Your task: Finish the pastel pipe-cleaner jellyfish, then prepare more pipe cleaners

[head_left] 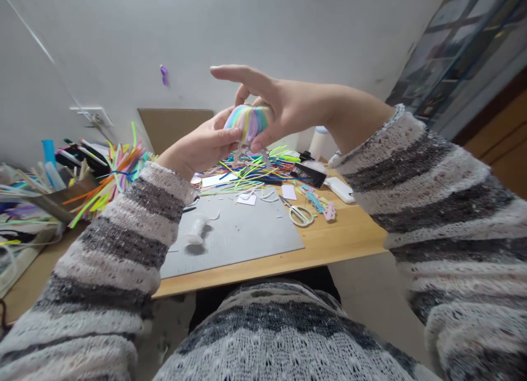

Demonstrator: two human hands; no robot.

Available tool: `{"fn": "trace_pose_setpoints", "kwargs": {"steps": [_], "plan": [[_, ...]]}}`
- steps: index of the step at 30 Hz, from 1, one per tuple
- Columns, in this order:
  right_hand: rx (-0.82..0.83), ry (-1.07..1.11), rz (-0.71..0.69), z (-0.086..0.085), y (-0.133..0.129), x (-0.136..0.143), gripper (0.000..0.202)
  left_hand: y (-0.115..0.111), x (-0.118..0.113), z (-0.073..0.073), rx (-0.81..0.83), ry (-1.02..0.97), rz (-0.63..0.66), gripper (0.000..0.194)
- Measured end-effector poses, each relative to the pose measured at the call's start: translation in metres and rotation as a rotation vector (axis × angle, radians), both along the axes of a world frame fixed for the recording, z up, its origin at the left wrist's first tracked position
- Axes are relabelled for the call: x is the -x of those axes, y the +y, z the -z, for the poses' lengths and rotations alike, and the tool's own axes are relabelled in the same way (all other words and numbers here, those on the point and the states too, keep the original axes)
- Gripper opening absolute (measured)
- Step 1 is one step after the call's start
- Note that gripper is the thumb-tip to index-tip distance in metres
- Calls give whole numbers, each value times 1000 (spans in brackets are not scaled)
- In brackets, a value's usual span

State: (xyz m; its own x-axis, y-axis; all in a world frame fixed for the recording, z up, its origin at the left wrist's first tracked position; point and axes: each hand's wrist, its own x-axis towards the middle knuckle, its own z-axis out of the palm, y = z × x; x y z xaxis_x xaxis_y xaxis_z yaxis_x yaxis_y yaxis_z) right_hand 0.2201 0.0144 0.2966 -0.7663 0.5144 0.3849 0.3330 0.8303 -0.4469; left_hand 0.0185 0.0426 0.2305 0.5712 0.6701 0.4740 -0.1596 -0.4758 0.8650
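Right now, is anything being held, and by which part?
Yes, a pastel striped piece. The left hand holds its left side, thumb in front; the right hand holds its right side, thumb near the lower edge.

One head-worn view looked forward and down

The camera sat on the wearer's head, above the sweater front (284, 337) that showed along the bottom edge. It faced a wall (288, 35), with the tabletop (337, 238) lower down and the left hand (208, 142) and right hand (288, 104) close, above mid-frame.
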Motion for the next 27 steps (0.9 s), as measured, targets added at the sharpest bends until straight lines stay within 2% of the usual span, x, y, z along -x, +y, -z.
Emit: {"fn": "trace_pose_setpoints", "kwargs": {"steps": [3,6,10,15,17,20,22,24,25,27], "plan": [[-29,28,-49,-5,-7,5,105,-10,-5,-3,28,22,58,38],[67,66,-51,-9,-16,11,104,-19,-8,-7,4,2,56,45],[222,119,9,-7,-25,15,97,-23,-8,-7,-90,11,15,53],[171,206,66,-5,-26,16,80,-19,-7,1,-95,-19,-100,49],[76,234,77,-4,-27,14,70,-16,-5,5,-12,-48,-35,54],[-261,351,81,7,-32,7,54,-15,-1,5,125,-108,67,56],[-492,600,150,24,-36,1,29,-18,2,3,218,-156,50,47],[-650,883,309,48,-38,-2,13,-22,5,0,321,-191,-1,40],[-704,952,390,61,-40,-2,16,-25,6,-2,369,-200,-23,41],[-702,912,466,84,-44,2,15,-29,7,-4,440,-226,-59,47]]}}
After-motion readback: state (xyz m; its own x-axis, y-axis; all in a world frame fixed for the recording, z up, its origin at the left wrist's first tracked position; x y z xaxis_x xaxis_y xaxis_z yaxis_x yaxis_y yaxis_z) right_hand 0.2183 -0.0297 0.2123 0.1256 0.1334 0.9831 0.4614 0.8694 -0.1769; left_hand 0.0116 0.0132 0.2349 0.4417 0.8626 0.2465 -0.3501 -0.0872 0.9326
